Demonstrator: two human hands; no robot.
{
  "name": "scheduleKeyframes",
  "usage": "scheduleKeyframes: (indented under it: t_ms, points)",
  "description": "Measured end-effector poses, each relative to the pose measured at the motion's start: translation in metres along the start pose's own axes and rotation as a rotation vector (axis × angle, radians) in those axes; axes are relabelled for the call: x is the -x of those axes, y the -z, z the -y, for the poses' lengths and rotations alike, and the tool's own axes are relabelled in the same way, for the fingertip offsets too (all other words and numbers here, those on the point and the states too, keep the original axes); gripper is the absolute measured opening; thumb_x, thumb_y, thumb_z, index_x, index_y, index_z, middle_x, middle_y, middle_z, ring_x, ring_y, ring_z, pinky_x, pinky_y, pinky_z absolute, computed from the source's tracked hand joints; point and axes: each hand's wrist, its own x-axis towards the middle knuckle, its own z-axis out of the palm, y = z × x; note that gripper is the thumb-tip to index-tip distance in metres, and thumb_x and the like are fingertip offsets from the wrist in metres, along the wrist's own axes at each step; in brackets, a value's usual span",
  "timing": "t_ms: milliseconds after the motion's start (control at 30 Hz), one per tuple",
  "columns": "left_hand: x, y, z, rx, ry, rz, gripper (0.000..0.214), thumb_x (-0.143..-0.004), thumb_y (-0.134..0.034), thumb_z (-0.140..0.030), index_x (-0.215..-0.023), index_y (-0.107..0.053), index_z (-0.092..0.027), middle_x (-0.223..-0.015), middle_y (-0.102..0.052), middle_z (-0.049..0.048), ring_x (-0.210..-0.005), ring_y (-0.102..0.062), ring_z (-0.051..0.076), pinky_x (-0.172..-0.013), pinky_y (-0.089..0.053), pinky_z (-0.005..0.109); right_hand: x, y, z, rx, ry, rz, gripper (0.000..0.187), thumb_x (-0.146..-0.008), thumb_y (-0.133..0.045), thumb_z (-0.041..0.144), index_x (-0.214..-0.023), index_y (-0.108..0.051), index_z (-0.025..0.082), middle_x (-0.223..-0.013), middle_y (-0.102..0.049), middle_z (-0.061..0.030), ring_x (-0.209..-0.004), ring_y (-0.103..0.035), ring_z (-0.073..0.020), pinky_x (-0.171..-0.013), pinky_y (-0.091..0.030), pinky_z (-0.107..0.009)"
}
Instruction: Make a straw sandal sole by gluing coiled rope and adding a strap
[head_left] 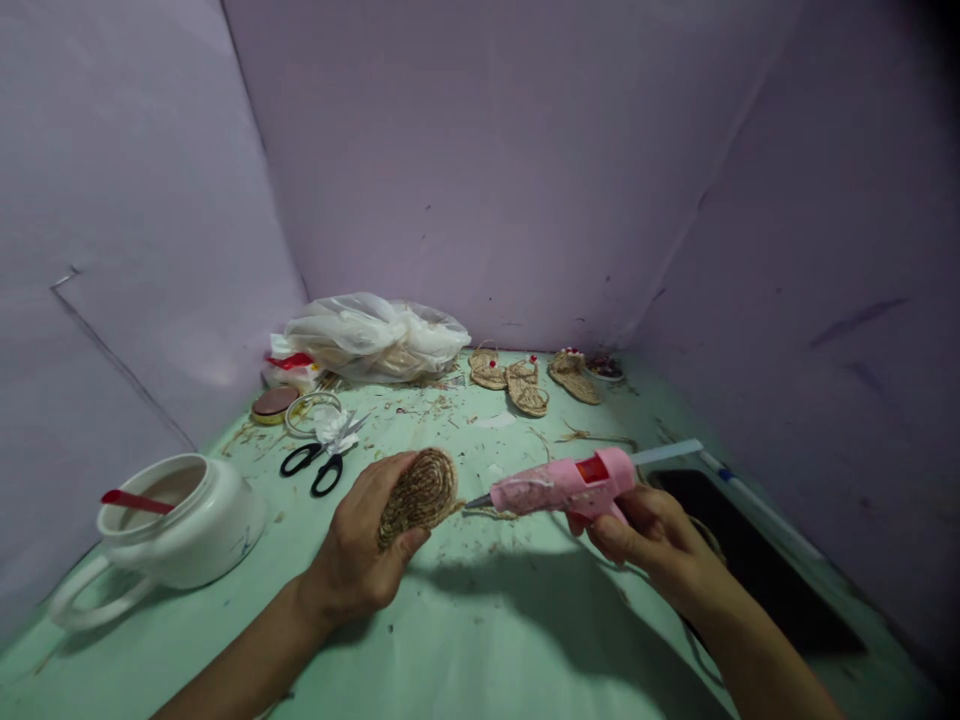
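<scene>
My left hand [365, 530] is closed around a coiled sole of brown twine [421, 495], tilted so its spiral face shows. From the sole's right edge a loose end of twine runs off to the right. My right hand [649, 530] grips a pink hot glue gun [562, 485] by its handle. The gun's metal nozzle points left, right by the sole's edge and the loose twine; whether it touches cannot be made out. A translucent glue stick [667, 452] juts from the gun's rear.
Black-handled scissors [328, 462] lie beyond my left hand, near a white pot [202, 535] holding a red-handled tool. At the back sit a plastic bag [375, 338] and several small twine sandals [526, 388]. A dark flat panel [750, 560] lies right. Purple walls enclose the table.
</scene>
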Motion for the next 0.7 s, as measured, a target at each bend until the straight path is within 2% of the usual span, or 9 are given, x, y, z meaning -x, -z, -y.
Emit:
scheduleKeyframes:
  t_ms: [233, 700]
  points:
    - [0.0009, -0.0013, 0.0022, -0.004, 0.011, 0.013, 0.057, -0.08, -0.054, -0.024, -0.133, -0.036, -0.015, -0.125, -0.053, 0.0158, -0.114, -0.053, 0.028, -0.096, -0.046, 0.043, -0.0021, -0.0029, 0.0047, 0.017, 0.02, -0.047, 0.042, -0.074, -0.06, 0.057, -0.067, -0.065, 0.016, -0.053, -0.04, 0.0023, -0.048, -0.033, -0.0097, -0.043, -0.023, -0.024]
    - [-0.0008, -0.0001, 0.0013, -0.055, 0.014, 0.02, 0.054, -0.081, -0.053, -0.027, -0.131, -0.037, -0.014, -0.122, -0.055, 0.0161, -0.111, -0.055, 0.029, -0.093, -0.048, 0.043, -0.0027, -0.0064, 0.0078, -0.04, 0.049, -0.052, 0.041, -0.074, -0.061, 0.056, -0.066, -0.064, 0.016, -0.051, -0.041, 0.003, -0.045, -0.032, -0.0089, -0.042, -0.024, -0.024]
